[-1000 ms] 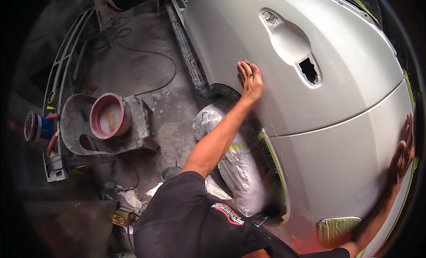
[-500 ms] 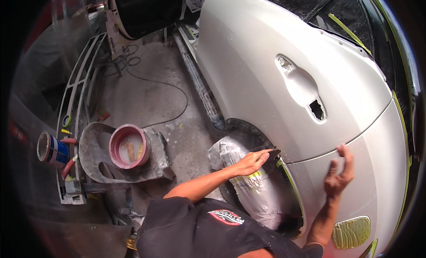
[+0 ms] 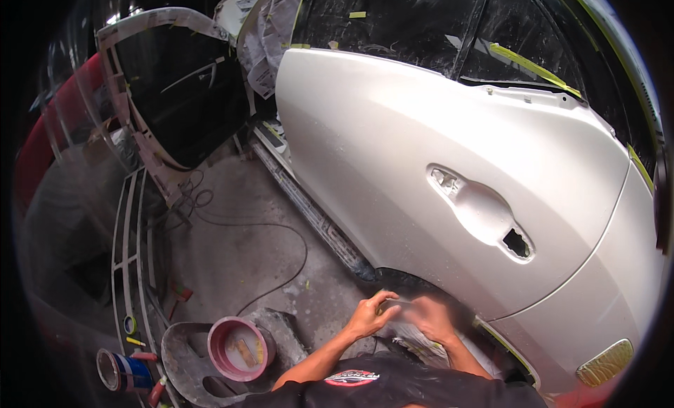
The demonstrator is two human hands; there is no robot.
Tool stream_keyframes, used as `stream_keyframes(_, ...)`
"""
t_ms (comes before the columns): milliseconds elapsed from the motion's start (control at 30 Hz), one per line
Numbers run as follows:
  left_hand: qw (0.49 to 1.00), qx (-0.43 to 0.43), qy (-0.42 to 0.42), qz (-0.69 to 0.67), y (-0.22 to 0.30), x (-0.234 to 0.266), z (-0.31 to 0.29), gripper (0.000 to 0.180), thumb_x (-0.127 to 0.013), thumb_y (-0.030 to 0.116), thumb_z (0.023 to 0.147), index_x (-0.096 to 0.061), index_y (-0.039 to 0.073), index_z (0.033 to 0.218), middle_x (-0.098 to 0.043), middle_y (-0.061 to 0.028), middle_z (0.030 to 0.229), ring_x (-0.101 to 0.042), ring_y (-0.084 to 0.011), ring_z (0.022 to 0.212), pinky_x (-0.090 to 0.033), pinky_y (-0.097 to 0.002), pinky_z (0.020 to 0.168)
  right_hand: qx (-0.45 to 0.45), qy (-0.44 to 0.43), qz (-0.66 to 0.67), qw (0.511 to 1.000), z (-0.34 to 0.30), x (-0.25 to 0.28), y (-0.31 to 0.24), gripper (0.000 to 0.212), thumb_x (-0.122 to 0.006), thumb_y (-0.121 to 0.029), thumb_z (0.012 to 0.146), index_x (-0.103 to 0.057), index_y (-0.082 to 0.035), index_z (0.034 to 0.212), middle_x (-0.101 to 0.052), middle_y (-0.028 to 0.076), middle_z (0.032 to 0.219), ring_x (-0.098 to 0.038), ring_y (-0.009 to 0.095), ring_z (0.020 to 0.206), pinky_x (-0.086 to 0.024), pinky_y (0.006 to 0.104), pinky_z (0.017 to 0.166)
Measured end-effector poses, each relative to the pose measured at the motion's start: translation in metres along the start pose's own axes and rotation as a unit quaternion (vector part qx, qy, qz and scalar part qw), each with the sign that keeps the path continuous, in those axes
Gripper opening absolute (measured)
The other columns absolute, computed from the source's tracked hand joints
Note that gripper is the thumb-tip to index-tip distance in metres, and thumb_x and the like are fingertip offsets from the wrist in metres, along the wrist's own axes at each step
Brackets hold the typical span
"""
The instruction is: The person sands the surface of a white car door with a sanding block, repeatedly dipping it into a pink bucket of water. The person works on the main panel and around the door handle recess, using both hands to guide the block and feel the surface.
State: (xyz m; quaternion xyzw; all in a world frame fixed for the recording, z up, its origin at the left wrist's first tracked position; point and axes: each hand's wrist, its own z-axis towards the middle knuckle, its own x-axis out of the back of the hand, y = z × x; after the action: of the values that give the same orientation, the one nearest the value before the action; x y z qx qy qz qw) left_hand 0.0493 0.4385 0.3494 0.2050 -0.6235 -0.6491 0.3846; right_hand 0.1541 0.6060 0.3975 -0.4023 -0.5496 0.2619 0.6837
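Note:
My left hand point(image 3: 371, 315) is in front of the wheel arch, its fingers curled toward the thumb. Whatever they pinch, if anything, is too small to make out. Close beside it my right hand point(image 3: 432, 317) is smeared by motion, so its fingers do not show clearly. Both hands are just off the silver-white car door point(image 3: 393, 190), over the wheel wrapped in pale plastic point(image 3: 414, 341). In the door is a handle recess point(image 3: 484, 215) with a dark hole at its lower end.
A pink bucket point(image 3: 218, 346) of cloudy water stands on a grey plastic stand point(image 3: 184, 369) at the left. A blue can point(image 3: 133, 373) is beside it. A hose point(image 3: 298, 268) curls over the floor. A loose door point(image 3: 109, 50) stands behind; yellow tape point(image 3: 526, 64) marks the window.
The view has shifted up and left along the car. My left hand has left the panel edge with the dark piece; my right hand has come off the panel to meet it.

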Motion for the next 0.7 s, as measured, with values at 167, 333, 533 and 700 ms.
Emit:
stream_keyframes(167, 0.992, -0.036, -0.019, 0.119, 0.025, 0.079, 0.078, 0.032, -0.073, 0.026, 0.085, -0.066, 0.006, 0.109, -0.071, -0.0105, 0.094, -0.068, -0.0186, 0.083, -0.053, -0.0322, 0.072, 0.003, -0.030, 0.073, 0.997, 0.082, -0.002, -0.034, 0.029, -0.080, -0.024, 0.079, -0.064, -0.002, 0.089, -0.058, -0.002, 0.059, -0.048, 0.003, 0.055, -0.038, 0.0234, 0.051)
stream_keyframes(333, 0.948, -0.288, -0.036, 0.131, 0.101, 0.152, 0.178, 0.056, -0.045, 0.051, 0.098, -0.066, 0.001, 0.111, -0.067, -0.0147, 0.114, -0.063, -0.0303, 0.109, -0.047, -0.0381, 0.094, 0.152, -0.015, 0.102, 0.983, 0.137, 0.014, -0.075, 0.018, -0.072, -0.011, 0.075, -0.056, -0.004, 0.077, -0.060, 0.004, 0.081, -0.049, 0.006, 0.063, -0.038, 0.0238, 0.054)
stream_keyframes(533, 0.754, -0.455, 0.134, 0.454, 0.157, 0.185, 0.347, 0.065, -0.065, 0.030, 0.088, -0.040, 0.003, 0.142, -0.031, -0.0207, 0.152, -0.025, -0.0386, 0.142, -0.021, -0.0506, 0.115, 0.237, 0.094, 0.131, 0.958, 0.180, 0.019, -0.094, 0.012, -0.058, 0.000, 0.072, -0.046, -0.004, 0.075, -0.054, 0.012, 0.110, -0.048, 0.014, 0.081, -0.041, 0.0305, 0.067)
stream_keyframes(700, 0.660, -0.592, 0.128, 0.445, 0.132, 0.246, 0.432, 0.073, -0.028, 0.057, 0.099, -0.026, 0.004, 0.150, -0.024, -0.0223, 0.154, -0.021, -0.0394, 0.144, -0.017, -0.0552, 0.115, 0.081, 0.140, 0.153, 0.975, 0.187, -0.004, -0.107, 0.020, -0.048, 0.004, 0.078, -0.041, -0.004, 0.095, -0.054, 0.016, 0.123, -0.053, 0.023, 0.109, -0.043, 0.0371, 0.086)
